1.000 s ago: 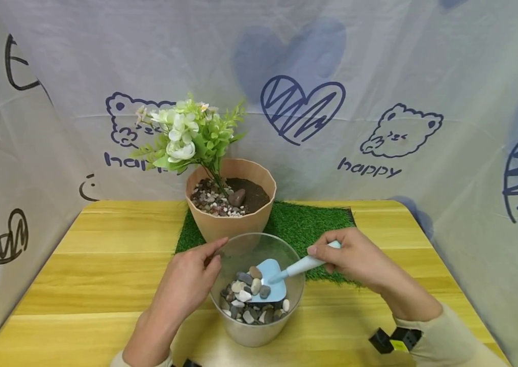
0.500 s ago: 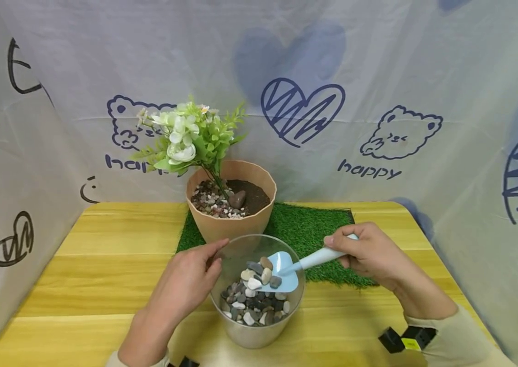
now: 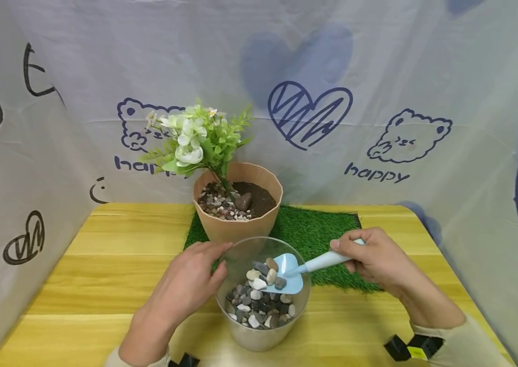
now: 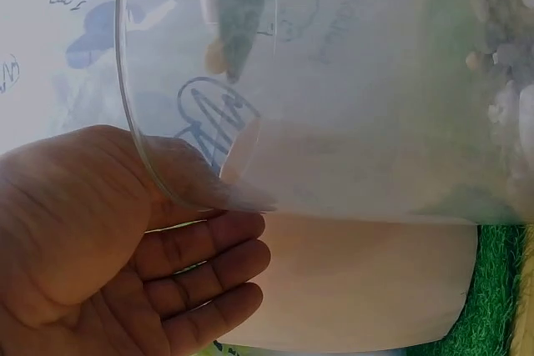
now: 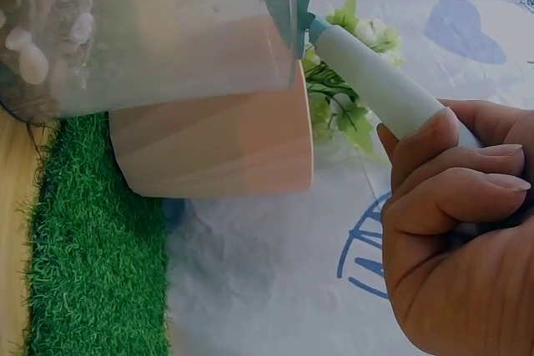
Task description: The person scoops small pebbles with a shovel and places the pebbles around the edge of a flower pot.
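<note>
My left hand (image 3: 185, 285) holds the left rim of a clear plastic bucket (image 3: 259, 337); in the left wrist view part of the hand shows through its wall, with three bent fingers outside. Many grey, white and brown pebbles (image 3: 259, 308) lie in the bottom. My right hand (image 3: 373, 260) grips the white handle of a light blue toy shovel (image 3: 325, 261), fingers curled round it in the right wrist view. The shovel's blade (image 3: 290, 275) slants over the bucket's mouth, carrying several pebbles (image 3: 263, 275) above the rest.
A peach flowerpot (image 3: 236, 232) stands right behind the bucket, with white-flowered greenery (image 3: 199, 140), small gravel, dark soil and a brown stone (image 3: 242, 202). Under it lies a green turf mat (image 3: 318, 229) on the wooden table (image 3: 103, 278). A printed cloth (image 3: 222, 46) hangs behind.
The shovel with its pebbles has risen and shifted right over the bucket along with my right hand, then held nearly steady. My left hand has stayed at the rim.
</note>
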The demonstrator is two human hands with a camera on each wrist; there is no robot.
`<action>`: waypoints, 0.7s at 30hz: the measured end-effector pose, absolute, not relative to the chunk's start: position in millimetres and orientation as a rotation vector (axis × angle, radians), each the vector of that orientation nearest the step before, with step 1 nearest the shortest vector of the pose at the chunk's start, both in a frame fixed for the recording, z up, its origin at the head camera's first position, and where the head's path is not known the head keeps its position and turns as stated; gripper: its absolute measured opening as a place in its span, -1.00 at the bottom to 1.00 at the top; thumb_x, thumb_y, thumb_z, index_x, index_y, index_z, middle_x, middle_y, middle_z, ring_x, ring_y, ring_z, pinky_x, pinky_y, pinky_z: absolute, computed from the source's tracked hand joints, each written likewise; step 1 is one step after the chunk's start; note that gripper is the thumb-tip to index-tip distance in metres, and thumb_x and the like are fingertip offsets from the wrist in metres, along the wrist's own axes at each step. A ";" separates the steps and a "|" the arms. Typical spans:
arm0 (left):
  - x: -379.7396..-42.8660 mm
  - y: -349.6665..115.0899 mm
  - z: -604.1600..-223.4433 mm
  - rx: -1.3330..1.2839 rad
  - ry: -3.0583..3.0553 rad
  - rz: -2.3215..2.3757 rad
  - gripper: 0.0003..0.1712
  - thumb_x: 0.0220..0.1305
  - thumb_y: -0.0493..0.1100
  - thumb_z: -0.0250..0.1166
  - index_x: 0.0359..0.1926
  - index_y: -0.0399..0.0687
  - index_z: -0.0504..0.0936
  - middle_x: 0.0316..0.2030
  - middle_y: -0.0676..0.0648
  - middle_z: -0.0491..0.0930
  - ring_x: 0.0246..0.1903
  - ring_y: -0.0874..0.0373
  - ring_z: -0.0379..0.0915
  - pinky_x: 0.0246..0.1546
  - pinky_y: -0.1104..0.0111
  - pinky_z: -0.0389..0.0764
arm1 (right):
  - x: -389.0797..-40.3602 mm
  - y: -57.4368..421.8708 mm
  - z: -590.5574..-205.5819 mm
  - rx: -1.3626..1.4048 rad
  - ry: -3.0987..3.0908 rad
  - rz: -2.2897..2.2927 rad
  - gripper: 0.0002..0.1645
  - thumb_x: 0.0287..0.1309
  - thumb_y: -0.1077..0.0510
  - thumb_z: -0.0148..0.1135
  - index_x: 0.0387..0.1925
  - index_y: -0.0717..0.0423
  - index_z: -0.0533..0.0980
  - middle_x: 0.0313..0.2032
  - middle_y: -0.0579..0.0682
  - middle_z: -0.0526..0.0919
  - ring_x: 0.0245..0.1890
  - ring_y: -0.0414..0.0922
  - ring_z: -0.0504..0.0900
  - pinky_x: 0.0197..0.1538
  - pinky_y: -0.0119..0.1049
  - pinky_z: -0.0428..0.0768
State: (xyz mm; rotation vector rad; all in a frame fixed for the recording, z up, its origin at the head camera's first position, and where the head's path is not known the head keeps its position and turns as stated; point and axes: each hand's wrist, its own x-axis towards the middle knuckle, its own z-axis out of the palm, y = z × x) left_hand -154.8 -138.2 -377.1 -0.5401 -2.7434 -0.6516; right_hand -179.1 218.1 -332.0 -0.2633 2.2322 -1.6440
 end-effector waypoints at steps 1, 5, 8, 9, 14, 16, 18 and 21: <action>-154.5 -137.5 -377.2 -0.540 -2.742 -0.658 -0.57 0.37 -0.23 0.28 0.23 -0.09 0.73 0.14 -0.06 0.75 0.17 -0.07 0.65 0.21 0.02 0.63 | -178.3 218.5 -331.5 -0.267 2.234 -1.651 -0.58 0.50 0.04 0.24 -0.46 0.23 0.62 -0.66 -0.09 0.51 -0.82 -0.33 0.11 -0.73 -0.45 0.12; -154.1 -136.6 -378.0 -0.533 -2.739 -0.668 -0.57 0.37 -0.23 0.28 0.23 -0.08 0.73 0.12 -0.05 0.76 0.14 -0.05 0.66 0.18 0.03 0.64 | -176.6 219.0 -327.8 -0.262 2.252 -1.685 -0.57 0.50 0.03 0.25 -0.47 0.21 0.61 -0.67 -0.10 0.51 -0.83 -0.33 0.14 -0.74 -0.45 0.14; -154.0 -137.4 -378.5 -0.525 -2.741 -0.675 -0.58 0.37 -0.23 0.30 0.23 -0.08 0.74 0.12 -0.06 0.76 0.14 -0.05 0.66 0.18 0.03 0.64 | -178.1 219.1 -324.0 -0.252 2.266 -1.712 -0.59 0.51 0.02 0.24 -0.46 0.17 0.62 -0.67 -0.11 0.51 -0.83 -0.33 0.15 -0.75 -0.44 0.14; -153.8 -137.8 -378.4 -0.523 -2.745 -0.677 -0.58 0.38 -0.23 0.30 0.23 -0.07 0.74 0.12 -0.06 0.76 0.14 -0.05 0.66 0.18 0.03 0.64 | -179.1 219.1 -322.5 -0.251 2.276 -1.718 -0.60 0.51 0.02 0.24 -0.46 0.14 0.62 -0.67 -0.11 0.51 -0.83 -0.33 0.15 -0.75 -0.43 0.15; -153.6 -139.0 -378.3 -0.506 -2.788 -0.707 -0.57 0.42 -0.21 0.27 0.26 -0.06 0.72 0.17 -0.08 0.73 0.20 -0.09 0.63 0.23 -0.01 0.61 | -187.5 217.5 -312.9 -0.260 2.286 -1.773 -0.61 0.53 0.02 0.22 -0.39 0.18 0.65 -0.68 -0.11 0.51 -0.83 -0.30 0.13 -0.75 -0.35 0.12; -153.9 -139.1 -378.0 -0.502 -2.808 -0.722 -0.57 0.44 -0.20 0.26 0.27 -0.06 0.71 0.20 -0.09 0.72 0.23 -0.10 0.62 0.25 -0.03 0.59 | -191.9 216.3 -307.7 -0.251 2.283 -1.793 -0.63 0.53 0.02 0.22 -0.35 0.19 0.67 -0.68 -0.11 0.51 -0.82 -0.30 0.14 -0.74 -0.33 0.12; -154.1 -139.0 -377.4 -0.502 -2.819 -0.729 -0.57 0.45 -0.19 0.25 0.28 -0.06 0.70 0.21 -0.09 0.71 0.24 -0.10 0.61 0.26 -0.03 0.58 | -197.5 214.8 -301.8 -0.250 2.284 -1.802 -0.64 0.54 0.01 0.20 -0.30 0.19 0.67 -0.68 -0.13 0.51 -0.82 -0.30 0.14 -0.74 -0.35 0.14; -154.3 -139.0 -376.6 -0.507 -2.819 -0.730 -0.57 0.46 -0.20 0.25 0.29 -0.07 0.70 0.21 -0.09 0.71 0.24 -0.10 0.61 0.27 -0.03 0.58 | -208.5 209.5 -291.6 -0.225 2.302 -1.814 -0.64 0.55 -0.01 0.18 -0.24 0.20 0.66 -0.68 -0.15 0.51 -0.82 -0.31 0.17 -0.72 -0.41 0.20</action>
